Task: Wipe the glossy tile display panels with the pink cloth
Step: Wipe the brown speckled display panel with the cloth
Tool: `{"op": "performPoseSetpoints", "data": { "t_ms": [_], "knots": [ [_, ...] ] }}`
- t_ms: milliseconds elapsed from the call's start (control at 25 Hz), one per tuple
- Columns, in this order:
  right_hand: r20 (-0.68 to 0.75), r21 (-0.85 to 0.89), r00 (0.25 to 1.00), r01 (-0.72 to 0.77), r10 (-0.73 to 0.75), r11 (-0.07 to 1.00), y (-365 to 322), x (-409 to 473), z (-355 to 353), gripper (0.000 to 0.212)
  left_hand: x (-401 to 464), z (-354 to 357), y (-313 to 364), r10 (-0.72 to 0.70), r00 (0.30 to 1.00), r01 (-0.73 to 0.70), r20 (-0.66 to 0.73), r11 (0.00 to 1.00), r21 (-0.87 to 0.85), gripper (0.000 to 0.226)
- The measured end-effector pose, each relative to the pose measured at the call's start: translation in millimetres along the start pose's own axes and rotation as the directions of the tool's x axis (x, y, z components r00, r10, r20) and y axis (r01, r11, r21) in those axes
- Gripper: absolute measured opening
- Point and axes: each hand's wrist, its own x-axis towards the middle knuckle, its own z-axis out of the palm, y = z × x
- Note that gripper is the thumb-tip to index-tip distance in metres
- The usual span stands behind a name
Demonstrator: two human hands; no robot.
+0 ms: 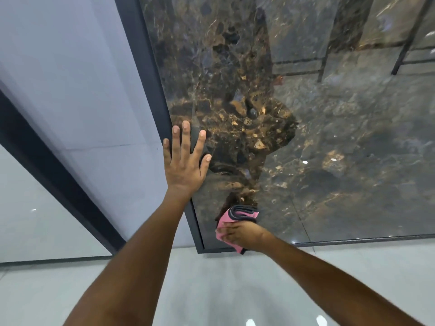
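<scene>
Here, low against the dark marble-patterned tile panel (306, 149), the person has both arms stretched out. The left hand (184, 161) lies flat on the panel's left edge, fingers straight and spread, the outer ones lying over the black frame (153, 74) and the rest on the glossy face. The right hand (242, 234) presses the pink cloth (235, 217) against the panel near its bottom left corner, just above the lower frame rail; its fingers lie together over the cloth, which is bunched, and a dark-trimmed fold sticks out above the knuckles. The two hands are apart, the left higher up the edge than the right. The shiny surface mirrors the person and some dark rails. Left of the frame stands a pale grey panel (77, 90), and below everything runs a light, polished floor (211, 290).
</scene>
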Motion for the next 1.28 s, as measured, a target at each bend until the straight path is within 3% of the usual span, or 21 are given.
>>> {"op": "performPoseSetpoints", "data": {
  "t_ms": [120,240,280,320,360,440,480,520,600,680,720,760,840,880,920,960,1080,1120,1160,1200,1280],
  "knots": [
    [-0.234,-0.040,0.939,-0.267,0.250,0.963,48,-65,-12,0.073,2,-1,0,-0.009,1.000,0.008,0.018,1.000,0.006,0.059],
    [-0.475,0.196,0.535,-0.709,0.698,0.677,112,-138,-56,0.074,7,-12,4,-0.049,0.994,0.050,0.098,0.999,-0.009,0.058],
    [-0.474,0.342,0.355,-0.769,0.806,0.540,123,-152,-74,0.077,8,-19,8,-0.079,0.987,0.084,0.138,0.996,-0.033,0.057],
    [-0.446,0.401,0.292,-0.780,0.846,0.481,128,-155,-85,0.078,10,-27,13,-0.106,0.980,0.117,0.168,0.992,-0.056,0.055],
    [-0.436,0.387,0.335,-0.768,0.835,0.510,128,-154,-95,0.078,16,-34,18,-0.118,0.976,0.135,0.180,0.987,-0.082,0.052],
    [-0.444,0.230,0.611,-0.629,0.655,0.743,133,-159,-106,0.075,54,-50,29,-0.086,0.987,0.105,0.136,0.985,-0.139,0.048],
    [-0.474,0.199,0.646,-0.583,0.598,0.788,147,-172,-114,0.074,85,-59,33,-0.068,0.994,0.082,0.089,0.982,-0.167,0.048],
    [-0.526,0.231,0.572,-0.615,0.629,0.754,171,-190,-125,0.073,124,-66,36,-0.068,0.997,0.075,0.042,0.978,-0.197,0.050],
    [-0.543,0.576,0.099,-0.678,0.834,0.456,226,-232,-154,0.077,202,-81,37,-0.126,0.991,0.111,-0.048,0.962,-0.248,0.053],
    [-0.259,0.902,-0.445,-0.428,0.857,0.050,272,-273,-185,0.078,267,-92,37,-0.173,0.978,0.137,-0.120,0.955,-0.262,0.055],
    [-0.158,0.941,-0.512,-0.337,0.844,-0.028,281,-276,-194,0.079,287,-93,36,-0.186,0.974,0.149,-0.127,0.955,-0.255,0.056],
    [-0.221,0.917,-0.454,-0.397,0.863,0.026,284,-273,-198,0.082,301,-91,36,-0.193,0.975,0.164,-0.109,0.959,-0.231,0.058],
    [-0.504,0.601,0.115,-0.666,0.856,0.443,267,-257,-182,0.090,310,-83,37,-0.209,0.977,0.200,-0.051,0.970,-0.141,0.062],
    [-0.544,0.435,0.330,-0.675,0.771,0.596,258,-261,-175,0.090,308,-78,37,-0.211,0.977,0.207,-0.035,0.973,-0.103,0.063],
    [-0.559,0.361,0.395,-0.675,0.729,0.643,259,-277,-169,0.085,306,-74,36,-0.208,0.978,0.204,-0.033,0.976,-0.081,0.064],
    [-0.584,0.404,0.314,-0.687,0.748,0.604,272,-296,-166,0.081,305,-70,36,-0.204,0.978,0.200,-0.039,0.977,-0.074,0.064],
    [-0.305,0.889,-0.506,-0.454,0.806,0.051,325,-346,-200,0.078,304,-69,34,-0.207,0.976,0.202,-0.061,0.976,-0.084,0.066],
    [-0.194,0.947,-0.634,-0.319,0.749,-0.025,342,-349,-219,0.076,304,-69,34,-0.208,0.976,0.201,-0.069,0.976,-0.088,0.065],
    [-0.206,0.953,-0.642,-0.302,0.738,0.003,353,-339,-234,0.074,303,-68,34,-0.207,0.975,0.200,-0.076,0.976,-0.089,0.065],
    [-0.318,0.917,-0.532,-0.382,0.785,0.112,354,-321,-240,0.074,302,-68,35,-0.202,0.976,0.195,-0.083,0.977,-0.085,0.064],
    [-0.579,0.670,-0.016,-0.579,0.815,0.464,324,-278,-218,0.076,302,-68,34,-0.195,0.977,0.188,-0.087,0.979,-0.085,0.062]
  ]
}}
